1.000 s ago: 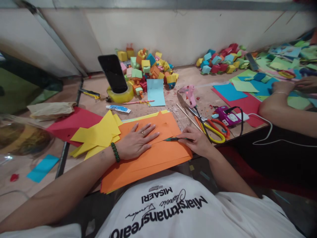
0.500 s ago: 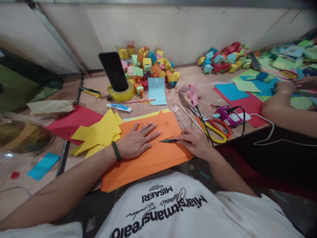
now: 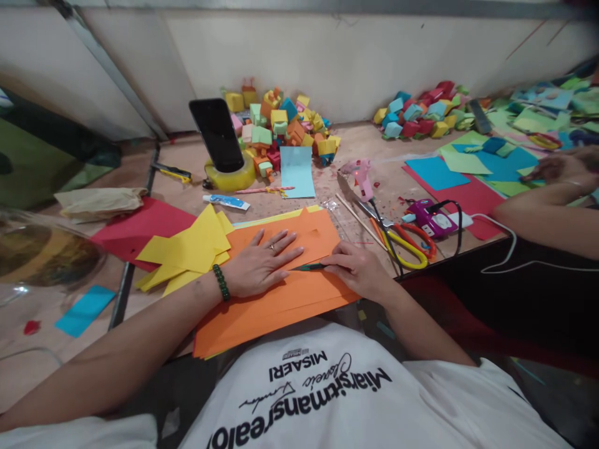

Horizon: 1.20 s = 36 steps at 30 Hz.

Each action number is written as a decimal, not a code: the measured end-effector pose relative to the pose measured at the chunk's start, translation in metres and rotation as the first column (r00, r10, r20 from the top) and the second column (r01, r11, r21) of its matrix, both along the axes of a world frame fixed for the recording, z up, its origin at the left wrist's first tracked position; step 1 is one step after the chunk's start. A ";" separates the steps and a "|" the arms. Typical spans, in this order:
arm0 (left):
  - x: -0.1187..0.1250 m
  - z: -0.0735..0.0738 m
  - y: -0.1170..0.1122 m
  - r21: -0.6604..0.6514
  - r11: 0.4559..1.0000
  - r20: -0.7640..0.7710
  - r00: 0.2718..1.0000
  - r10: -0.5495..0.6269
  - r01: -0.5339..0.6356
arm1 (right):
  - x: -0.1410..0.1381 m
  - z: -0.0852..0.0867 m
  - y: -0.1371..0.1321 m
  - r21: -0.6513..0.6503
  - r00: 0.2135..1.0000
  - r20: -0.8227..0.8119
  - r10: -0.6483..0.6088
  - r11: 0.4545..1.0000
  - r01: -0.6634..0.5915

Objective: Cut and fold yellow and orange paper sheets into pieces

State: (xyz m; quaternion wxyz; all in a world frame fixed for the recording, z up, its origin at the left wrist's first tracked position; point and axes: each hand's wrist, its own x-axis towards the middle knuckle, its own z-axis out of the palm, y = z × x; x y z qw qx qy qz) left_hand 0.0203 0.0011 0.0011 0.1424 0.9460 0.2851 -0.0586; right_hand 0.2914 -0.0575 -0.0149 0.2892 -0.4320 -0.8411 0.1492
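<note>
My left hand (image 3: 262,265) lies flat on a stack of orange paper (image 3: 276,305), its fingers spread. A ring and a green bead bracelet are on it. In my right hand (image 3: 355,268) is a knife (image 3: 309,267) with a thin, dark, pointed blade; its handle is hidden by my fingers. The blade points left, low over the orange paper along the edge of a folded piece (image 3: 304,237), with its tip close to my left thumb. Yellow paper pieces (image 3: 187,243) lie beside my left wrist.
Behind the paper stand a phone (image 3: 218,134) on a yellow tape roll (image 3: 231,174) and a heap of folded paper cubes (image 3: 278,125). To the right lie a pink glue gun (image 3: 360,174), large scissors (image 3: 405,246) and a purple device (image 3: 433,218). Another person's arm (image 3: 547,212) reaches in at right.
My right hand has slid slightly left with the knife, along the folded orange piece. My left hand stays pressed on the paper. The other person's hand at right has shifted.
</note>
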 end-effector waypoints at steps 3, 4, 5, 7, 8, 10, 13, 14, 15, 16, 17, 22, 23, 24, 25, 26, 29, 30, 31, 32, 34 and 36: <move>-0.003 0.004 0.002 -0.020 1.000 -0.005 1.000 0.016 -0.016 | -0.001 -0.005 0.001 -0.019 1.000 -0.012 -0.001 1.000 0.001; -0.005 0.006 0.004 -0.017 0.999 -0.006 1.000 0.028 -0.028 | -0.001 -0.006 0.001 -0.022 1.000 -0.017 -0.004 1.000 0.003; -0.008 0.007 0.006 -0.007 0.999 -0.006 0.999 0.042 -0.042 | 0.000 -0.006 0.001 -0.027 1.000 -0.022 -0.006 1.000 0.005; -0.015 0.007 0.010 0.019 0.998 -0.012 0.998 0.060 -0.060 | 0.000 -0.006 0.001 -0.035 1.000 -0.022 -0.011 0.999 0.011; -0.018 0.006 0.011 0.028 0.998 -0.018 0.998 0.061 -0.060 | -0.001 -0.006 0.001 -0.034 1.000 -0.018 -0.015 0.999 0.014; -0.023 0.004 0.013 0.034 0.998 -0.028 0.998 0.049 -0.048 | -0.003 -0.004 0.000 -0.020 1.000 -0.001 -0.019 1.000 0.019; -0.024 0.001 0.013 0.036 0.999 -0.027 0.999 0.040 -0.039 | -0.008 -0.003 -0.003 0.014 0.999 0.027 -0.023 1.000 0.022; -0.024 0.001 0.012 0.038 0.998 -0.025 0.999 0.043 -0.042 | -0.009 -0.003 -0.004 0.016 0.999 0.030 -0.021 1.000 0.020; -0.023 0.000 0.011 0.040 0.998 -0.022 0.999 0.045 -0.045 | -0.009 -0.003 -0.004 0.012 1.000 0.026 -0.016 1.000 0.016; -0.022 0.000 0.011 0.041 0.998 -0.021 0.999 0.048 -0.047 | -0.009 -0.003 -0.004 0.006 1.000 0.020 -0.008 1.000 0.008; -0.022 0.000 0.011 0.041 0.998 -0.020 0.999 0.047 -0.046 | -0.009 -0.003 -0.004 0.000 1.000 0.015 0.001 1.000 -0.001; -0.022 -0.001 0.011 0.046 0.998 -0.006 0.999 0.045 -0.045 | -0.011 -0.002 -0.005 -0.003 1.000 0.027 0.013 1.000 -0.013; -0.022 -0.002 0.011 0.050 0.998 -0.003 0.999 0.047 -0.047 | -0.013 -0.003 -0.006 -0.004 1.000 0.027 0.006 1.000 -0.006; -0.023 -0.002 0.011 0.053 0.997 -0.004 0.999 0.048 -0.048 | -0.014 -0.003 -0.007 -0.006 1.000 0.025 0.002 1.000 -0.002; -0.023 -0.002 0.011 0.052 0.997 -0.008 0.999 0.048 -0.048 | -0.015 -0.003 -0.007 -0.010 1.000 0.021 0.003 1.000 -0.002; -0.023 -0.003 0.011 0.050 0.998 -0.012 0.999 0.047 -0.046 | -0.016 -0.003 -0.008 -0.014 1.000 0.014 0.009 1.000 -0.009; -0.023 -0.002 0.010 0.041 0.998 -0.005 0.999 0.049 -0.048 | -0.020 -0.004 -0.008 -0.020 1.000 0.003 0.022 1.000 -0.022; -0.023 -0.002 0.010 0.038 0.998 -0.001 0.999 0.050 -0.050 | -0.020 -0.005 -0.008 -0.019 1.000 0.003 0.017 1.000 -0.017; -0.022 -0.002 0.010 0.036 0.998 0.002 0.999 0.052 -0.052 | -0.019 -0.005 -0.008 -0.024 1.000 0.004 0.012 1.000 -0.012; -0.023 -0.001 0.010 0.034 0.998 0.002 0.999 0.054 -0.054 | -0.018 -0.006 -0.009 -0.036 1.000 0.004 0.011 0.999 -0.011; -0.023 0.001 0.010 0.029 0.998 0.003 0.999 0.054 -0.055 | -0.013 -0.006 -0.011 -0.074 1.000 0.007 0.012 0.997 -0.011; -0.024 0.003 0.012 0.022 0.998 0.012 0.998 0.062 -0.062 | -0.006 -0.003 -0.013 -0.083 1.000 0.020 -0.003 0.997 0.005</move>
